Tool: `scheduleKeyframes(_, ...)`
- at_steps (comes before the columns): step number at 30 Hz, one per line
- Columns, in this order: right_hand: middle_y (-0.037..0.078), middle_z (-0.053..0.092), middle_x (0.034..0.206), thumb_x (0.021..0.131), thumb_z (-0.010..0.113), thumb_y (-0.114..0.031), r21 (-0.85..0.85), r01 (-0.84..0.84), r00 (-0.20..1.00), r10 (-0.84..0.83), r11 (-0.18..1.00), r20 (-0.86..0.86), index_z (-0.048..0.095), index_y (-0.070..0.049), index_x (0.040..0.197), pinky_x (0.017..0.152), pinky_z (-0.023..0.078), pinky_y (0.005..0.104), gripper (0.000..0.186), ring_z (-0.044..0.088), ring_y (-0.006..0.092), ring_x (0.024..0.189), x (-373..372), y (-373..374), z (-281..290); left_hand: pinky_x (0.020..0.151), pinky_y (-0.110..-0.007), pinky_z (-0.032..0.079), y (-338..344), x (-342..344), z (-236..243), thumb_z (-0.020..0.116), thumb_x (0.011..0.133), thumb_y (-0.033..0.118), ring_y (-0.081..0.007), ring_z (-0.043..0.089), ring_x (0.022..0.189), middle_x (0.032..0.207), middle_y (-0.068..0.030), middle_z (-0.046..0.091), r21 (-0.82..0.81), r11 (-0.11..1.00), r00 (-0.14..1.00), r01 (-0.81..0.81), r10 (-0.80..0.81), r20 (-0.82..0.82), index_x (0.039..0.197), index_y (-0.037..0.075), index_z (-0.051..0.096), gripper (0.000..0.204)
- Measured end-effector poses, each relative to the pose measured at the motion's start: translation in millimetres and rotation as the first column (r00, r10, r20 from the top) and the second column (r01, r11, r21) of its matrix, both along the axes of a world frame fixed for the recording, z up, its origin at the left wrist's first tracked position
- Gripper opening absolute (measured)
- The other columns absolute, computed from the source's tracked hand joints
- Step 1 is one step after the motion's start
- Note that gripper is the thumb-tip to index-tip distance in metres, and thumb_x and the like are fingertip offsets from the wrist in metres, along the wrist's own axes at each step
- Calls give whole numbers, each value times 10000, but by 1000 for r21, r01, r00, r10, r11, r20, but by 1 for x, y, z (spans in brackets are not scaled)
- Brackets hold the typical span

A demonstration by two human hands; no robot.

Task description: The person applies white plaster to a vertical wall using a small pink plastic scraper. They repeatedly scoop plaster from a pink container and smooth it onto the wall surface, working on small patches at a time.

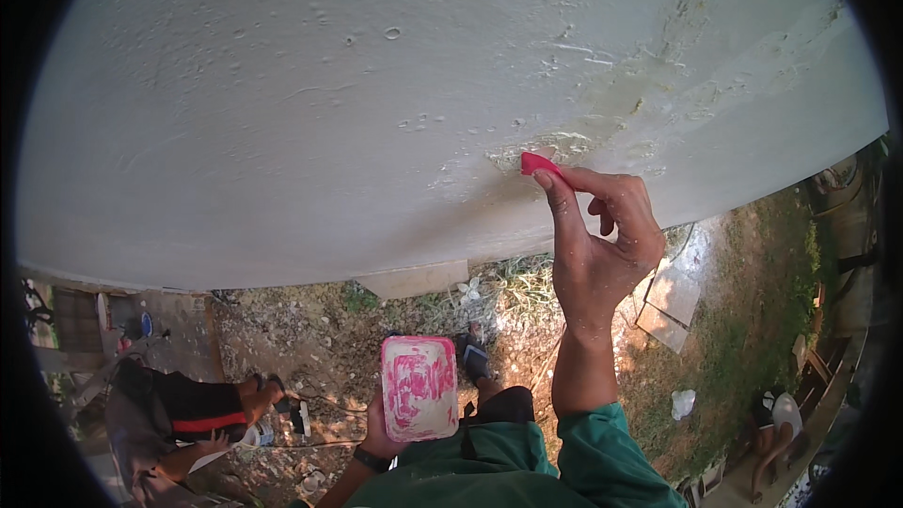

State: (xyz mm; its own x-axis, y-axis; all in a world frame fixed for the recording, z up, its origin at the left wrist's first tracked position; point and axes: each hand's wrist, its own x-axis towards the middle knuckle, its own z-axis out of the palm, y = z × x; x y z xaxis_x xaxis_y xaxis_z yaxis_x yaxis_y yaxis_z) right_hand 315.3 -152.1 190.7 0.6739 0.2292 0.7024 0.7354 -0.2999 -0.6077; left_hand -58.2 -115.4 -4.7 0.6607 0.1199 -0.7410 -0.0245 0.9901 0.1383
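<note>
Before me rises a large, curved, pale grey-white surface (282,132), with small pits, ridges and rough smears. My right hand (602,245) reaches up to it, thumb and fingers pinching a small bright pink piece (536,164), perhaps a spreader. That piece is at a rough, whitish patch (564,144) and seems to touch it. Down by my waist, my left hand (378,428) grips the left side of a shallow rectangular tray (442,414), pale inside with pink smears and a pink rim. Most of the left fingers are hidden beneath the tray.
Below lies dirt ground (320,348) with grass and rubble. At lower left, another person (141,433) in dark clothes is close by; a second person (781,423) bends down at far right. Flat slabs (673,296) lie right of my forearm, near a white scrap (683,404).
</note>
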Motion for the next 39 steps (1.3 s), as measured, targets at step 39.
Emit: scheduleKeyframes(39, -64, 467, 760, 746, 955, -100, 72, 15, 984, -1, 997, -180, 763, -46, 821, 580, 232, 233, 213, 331, 37, 674, -18, 29, -7, 1068, -562, 534, 9, -11, -4, 386, 1080, 471, -360, 649, 1242, 1383, -190, 644, 18, 1000, 997, 15, -14, -81, 1464, 39, 531, 596)
